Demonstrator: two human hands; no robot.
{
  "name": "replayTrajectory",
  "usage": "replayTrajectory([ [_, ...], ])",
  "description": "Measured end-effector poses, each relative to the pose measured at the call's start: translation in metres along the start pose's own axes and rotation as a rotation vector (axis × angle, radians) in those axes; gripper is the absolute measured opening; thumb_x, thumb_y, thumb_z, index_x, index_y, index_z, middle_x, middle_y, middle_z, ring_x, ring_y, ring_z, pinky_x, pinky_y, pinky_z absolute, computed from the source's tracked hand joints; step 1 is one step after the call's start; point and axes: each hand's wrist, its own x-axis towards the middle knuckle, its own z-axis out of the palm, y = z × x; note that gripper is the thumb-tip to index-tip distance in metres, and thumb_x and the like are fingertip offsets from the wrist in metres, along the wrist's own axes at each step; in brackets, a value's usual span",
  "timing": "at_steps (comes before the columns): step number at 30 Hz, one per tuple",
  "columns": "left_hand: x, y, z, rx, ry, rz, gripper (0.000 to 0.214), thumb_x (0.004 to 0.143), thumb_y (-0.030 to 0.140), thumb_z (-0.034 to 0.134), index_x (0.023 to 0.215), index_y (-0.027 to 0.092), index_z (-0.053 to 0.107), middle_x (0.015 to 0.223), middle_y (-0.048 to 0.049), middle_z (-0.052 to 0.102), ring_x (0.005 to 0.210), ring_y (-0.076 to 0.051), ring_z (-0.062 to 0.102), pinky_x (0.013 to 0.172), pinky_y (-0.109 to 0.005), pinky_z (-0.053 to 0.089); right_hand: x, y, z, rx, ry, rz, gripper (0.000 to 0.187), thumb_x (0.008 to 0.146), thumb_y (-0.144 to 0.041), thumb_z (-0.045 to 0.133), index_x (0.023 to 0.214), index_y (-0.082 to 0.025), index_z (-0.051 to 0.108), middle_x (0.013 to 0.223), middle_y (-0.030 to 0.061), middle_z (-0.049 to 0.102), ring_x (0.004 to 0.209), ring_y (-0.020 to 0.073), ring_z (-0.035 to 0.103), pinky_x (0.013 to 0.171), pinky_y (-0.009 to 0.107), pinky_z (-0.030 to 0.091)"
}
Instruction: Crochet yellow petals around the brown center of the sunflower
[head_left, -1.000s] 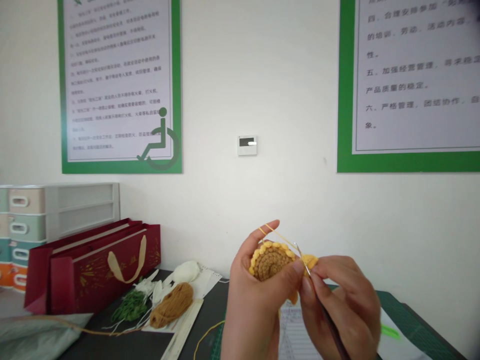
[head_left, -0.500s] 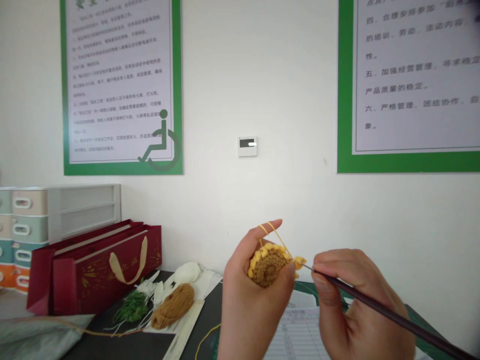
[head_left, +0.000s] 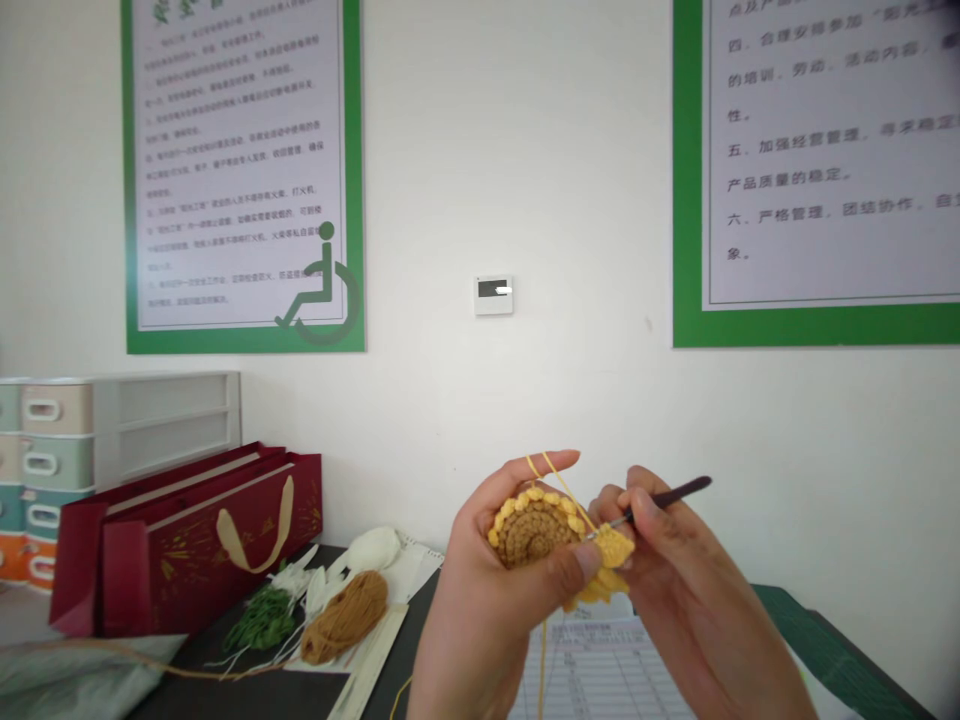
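Above the dark table [head_left: 416, 600], what's held?

A crocheted disc [head_left: 534, 530], brown with a yellow bobbled rim, soft and light, best held by its edge, cupped in the curled fingers of the left hand [head_left: 487, 600].

And the right hand [head_left: 694, 610]?

Its fingers pinch a crochet hook [head_left: 671, 492].

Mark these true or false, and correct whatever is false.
The left hand holds a crochet disc. True.
The right hand holds scissors. False: it holds a crochet hook.
Yellow yarn runs over a finger of the left hand. True.
The brown skein sits inside the red bag. False: it lies outside the bag, on the table.
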Motion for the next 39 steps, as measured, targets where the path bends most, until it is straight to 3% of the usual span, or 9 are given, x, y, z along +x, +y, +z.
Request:
replayTrajectory([
  [5,-0.002,-0.002,0.003,0.005,0.059,0.036,0.063,0.063,0.016,0.096,0.123,0.020,0.075,0.074,-0.0011,0.071,0.064,-0.009,0.059,0.064,-0.019,0.048,0.000,0.019,0.001,-0.041,0.007,-0.195,0.022,0.099,-0.037,0.065,0.084,-0.025,0.054,0.086,-0.0018,0.063,0.076,0.0124,0.057,0.067,0.025,0.050],
  [9,-0.006,-0.002,0.006,0.040,0.109,0.048,0.063,0.065,0.018,0.096,0.124,0.021,0.076,0.071,-0.0005,0.069,0.061,-0.008,0.056,0.060,-0.018,0.044,0.001,0.022,0.007,-0.328,0.110,-0.728,0.003,0.097,-0.024,0.068,0.095,-0.026,0.066,0.086,-0.0004,0.068,0.080,0.0139,0.065,0.067,0.026,0.053],
  [12,-0.008,-0.002,0.010,0.002,0.126,0.025,0.060,0.063,0.017,0.096,0.120,0.020,0.078,0.069,-0.0004,0.069,0.061,-0.009,0.056,0.061,-0.018,0.046,0.003,0.015,0.007,-0.520,0.105,-1.050,0.012,0.094,-0.014,0.067,0.101,-0.024,0.069,0.081,0.0001,0.068,0.078,0.0166,0.066,0.065,0.031,0.054],
  [15,-0.008,-0.004,0.012,-0.023,0.144,0.034,0.057,0.063,0.016,0.096,0.117,0.018,0.079,0.073,-0.0028,0.073,0.064,-0.010,0.059,0.063,-0.019,0.048,0.002,0.008,-0.006,-0.904,0.041,-1.260,0.024,0.089,-0.004,0.066,0.103,-0.023,0.069,0.085,0.0016,0.071,0.076,0.0171,0.066,0.066,0.035,0.053],
  [18,-0.007,-0.007,0.011,-0.083,0.103,-0.029,0.058,0.066,0.013,0.094,0.121,0.016,0.077,0.078,-0.0048,0.075,0.066,-0.011,0.062,0.065,-0.021,0.051,0.000,0.006,-0.023,-1.351,0.084,-1.584,0.028,0.074,0.004,0.078,0.085,-0.020,0.069,0.095,0.0017,0.075,0.088,0.0171,0.071,0.082,0.039,0.053],
  [23,-0.003,-0.008,0.004,-0.283,-0.103,-0.251,0.058,0.067,0.005,0.088,0.123,0.011,0.076,0.080,-0.0077,0.076,0.068,-0.014,0.068,0.069,-0.024,0.054,0.006,0.013,-0.017,-0.867,0.072,-1.469,0.016,0.090,-0.007,0.068,0.090,-0.023,0.071,0.087,0.0001,0.073,0.071,0.0158,0.065,0.062,0.036,0.053],
  [28,-0.001,-0.008,0.000,-0.310,-0.195,-0.240,0.056,0.064,0.002,0.088,0.118,0.014,0.079,0.086,-0.0088,0.079,0.073,-0.015,0.072,0.072,-0.023,0.055,0.007,0.016,0.008,-0.216,0.004,-0.930,0.005,0.094,-0.024,0.072,0.095,-0.024,0.068,0.077,-0.0008,0.067,0.067,0.0163,0.059,0.058,0.034,0.051],
  [32,-0.003,-0.005,-0.003,-0.241,-0.214,-0.226,0.062,0.064,0.005,0.088,0.124,0.017,0.077,0.090,-0.0099,0.078,0.079,-0.018,0.071,0.076,-0.026,0.054,-0.002,0.011,0.011,-0.067,-0.029,-0.648,0.010,0.097,-0.032,0.068,0.091,-0.025,0.064,0.073,-0.0014,0.063,0.066,0.0149,0.055,0.059,0.031,0.048],
  [39,0.000,-0.004,-0.012,-0.189,-0.286,-0.204,0.053,0.063,0.008,0.089,0.114,0.019,0.081,0.077,-0.0046,0.074,0.069,-0.014,0.065,0.066,-0.024,0.050,-0.009,0.003,-0.002,-0.092,-0.101,-0.477,0.018,0.107,-0.034,0.044,0.100,-0.029,0.060,0.067,-0.0004,0.062,0.064,0.0161,0.057,0.062,0.030,0.046],
])
